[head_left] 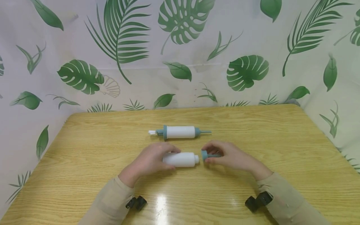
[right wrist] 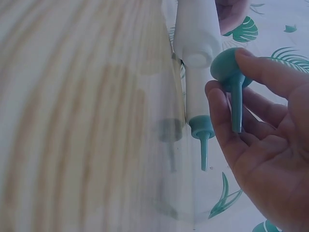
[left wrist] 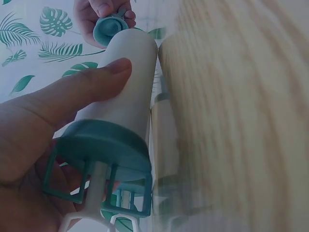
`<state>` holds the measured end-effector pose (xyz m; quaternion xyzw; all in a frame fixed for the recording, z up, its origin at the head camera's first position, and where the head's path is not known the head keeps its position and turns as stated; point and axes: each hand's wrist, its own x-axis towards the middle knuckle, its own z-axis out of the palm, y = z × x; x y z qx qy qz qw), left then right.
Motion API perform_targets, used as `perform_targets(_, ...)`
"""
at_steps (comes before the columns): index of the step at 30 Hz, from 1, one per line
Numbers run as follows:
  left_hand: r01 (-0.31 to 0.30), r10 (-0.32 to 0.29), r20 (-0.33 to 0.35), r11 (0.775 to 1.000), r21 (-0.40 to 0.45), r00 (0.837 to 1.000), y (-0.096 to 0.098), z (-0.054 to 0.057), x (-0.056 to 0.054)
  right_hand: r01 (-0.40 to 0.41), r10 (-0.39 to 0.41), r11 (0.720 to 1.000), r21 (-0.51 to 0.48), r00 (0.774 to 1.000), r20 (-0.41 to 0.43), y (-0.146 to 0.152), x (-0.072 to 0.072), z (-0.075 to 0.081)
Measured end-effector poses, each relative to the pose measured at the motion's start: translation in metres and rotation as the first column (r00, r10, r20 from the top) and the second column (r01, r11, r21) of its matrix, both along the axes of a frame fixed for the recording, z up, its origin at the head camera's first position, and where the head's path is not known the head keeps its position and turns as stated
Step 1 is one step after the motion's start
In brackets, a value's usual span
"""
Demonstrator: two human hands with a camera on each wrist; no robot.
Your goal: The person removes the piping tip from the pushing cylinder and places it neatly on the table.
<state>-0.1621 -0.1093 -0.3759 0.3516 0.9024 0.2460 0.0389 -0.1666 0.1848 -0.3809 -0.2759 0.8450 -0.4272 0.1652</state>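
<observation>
My left hand [head_left: 152, 158] grips a white plastic syringe barrel [head_left: 181, 159] lying along the table, its bare narrow neck facing right. In the left wrist view, the thumb lies along the barrel's side; a teal collar [left wrist: 104, 145] with open frame handles and a white plunger rod [left wrist: 96, 186] sits at the near end. To the right of the neck, a small gap away, my right hand [head_left: 229, 156] pinches a teal nozzle [right wrist: 235, 96] between thumb and fingers. Its wide cup end faces the barrel and its thin spout points back toward the palm.
Just behind the hands lies a second syringe [head_left: 181, 132], complete with teal collar and nozzle, its spout to the right. The wooden table [head_left: 98, 134] meets a leaf-print cloth [head_left: 146, 84] at its back edge.
</observation>
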Motion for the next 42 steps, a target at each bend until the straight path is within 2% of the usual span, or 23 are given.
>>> perform_targets(9,0.006,-0.006,0.034,1.000,-0.017,0.999,-0.001,-0.003,-0.002,-0.017,0.017,1.000,0.003,1.000,0.011,0.000,0.001,0.002)
perform_targets(18,0.025,-0.025,-0.044,1.000,0.014,0.999,0.000,-0.001,0.001,-0.031,0.031,1.000,0.006,1.000,-0.002,-0.001,0.002,0.003)
perform_targets(22,0.044,-0.042,-0.059,0.998,0.044,0.997,0.001,0.000,0.002,-0.045,0.046,0.999,0.006,0.999,-0.012,-0.002,0.003,0.004)
perform_targets(28,0.084,-0.081,-0.039,0.992,0.092,0.996,0.006,0.005,0.006,-0.062,0.063,0.998,0.011,0.997,-0.040,-0.005,0.006,0.007)
perform_targets(31,0.083,-0.081,-0.021,0.991,0.107,0.997,0.008,0.006,0.009,-0.072,0.071,0.997,-0.013,0.997,-0.041,-0.007,0.008,0.010)
perform_targets(35,0.072,-0.073,-0.002,0.981,0.183,0.997,0.015,0.005,0.014,-0.078,0.076,0.996,-0.046,0.996,-0.036,-0.011,0.013,0.013)
perform_targets(39,0.064,-0.071,0.017,0.959,0.277,0.997,0.024,0.004,0.019,-0.085,0.083,0.994,-0.071,0.996,-0.027,-0.015,0.017,0.017)
perform_targets(42,0.050,-0.059,0.017,0.949,0.312,0.998,0.030,0.002,0.022,-0.092,0.091,0.992,-0.086,0.996,-0.024,-0.017,0.019,0.017)
